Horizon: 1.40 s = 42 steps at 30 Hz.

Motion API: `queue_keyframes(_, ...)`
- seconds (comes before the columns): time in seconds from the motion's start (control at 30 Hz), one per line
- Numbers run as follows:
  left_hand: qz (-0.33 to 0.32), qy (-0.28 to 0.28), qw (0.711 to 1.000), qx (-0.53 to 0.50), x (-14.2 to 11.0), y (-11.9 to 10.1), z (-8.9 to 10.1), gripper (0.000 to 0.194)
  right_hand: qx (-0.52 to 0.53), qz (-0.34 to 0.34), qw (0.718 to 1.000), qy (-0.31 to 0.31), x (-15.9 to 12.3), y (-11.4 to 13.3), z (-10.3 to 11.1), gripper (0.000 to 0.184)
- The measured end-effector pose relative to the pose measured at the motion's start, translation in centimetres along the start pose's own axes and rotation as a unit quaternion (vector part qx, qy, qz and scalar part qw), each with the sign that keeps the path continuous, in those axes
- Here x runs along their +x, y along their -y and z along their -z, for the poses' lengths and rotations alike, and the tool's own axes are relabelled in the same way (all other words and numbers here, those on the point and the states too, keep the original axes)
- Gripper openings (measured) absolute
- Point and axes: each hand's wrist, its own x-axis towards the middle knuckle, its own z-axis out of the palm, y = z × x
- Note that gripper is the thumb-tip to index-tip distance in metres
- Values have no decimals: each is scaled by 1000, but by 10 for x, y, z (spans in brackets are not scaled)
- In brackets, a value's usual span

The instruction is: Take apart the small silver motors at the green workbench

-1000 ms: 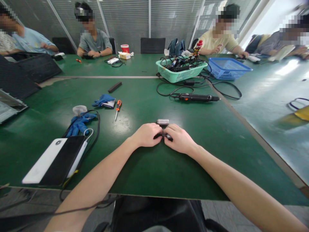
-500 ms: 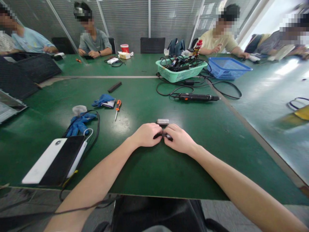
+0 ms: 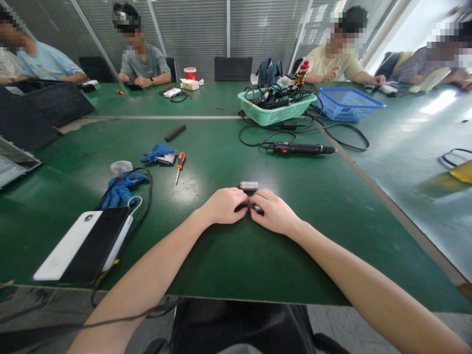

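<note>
A broad green table (image 3: 206, 255) spreads across the frame, with a co-worker in a grey shirt (image 3: 147, 64) seated at upper left. A green basket (image 3: 275, 116) heaped with cables and tools stands at upper center right, beside a blue basket (image 3: 341, 114). A white slab (image 3: 68, 250) and a black slab (image 3: 96, 246) lie side by side at lower left, while a corded black power tool (image 3: 304, 148) rests right of center.

At center, the left hand (image 3: 225, 206) and right hand (image 3: 275, 211) nearly meet, fingers curled inward. An orange-handled screwdriver (image 3: 180, 167) lies left of them. A metal cylinder (image 3: 249, 186) lies just beyond the fingertips, its long axis running left to right; neither hand is clearly nearer. Smallest in view, a dark piece (image 3: 241, 206) is pinched in the left hand and a shiny-ended piece (image 3: 258, 210) in the right; whether they are joined cannot be told.
</note>
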Motion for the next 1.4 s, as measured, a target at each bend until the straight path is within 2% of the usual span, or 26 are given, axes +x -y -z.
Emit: queue_keyframes(1.4,1,-1,1000,4,0,-1,1,10,16,4,1000,1,-1,-3,-1,8)
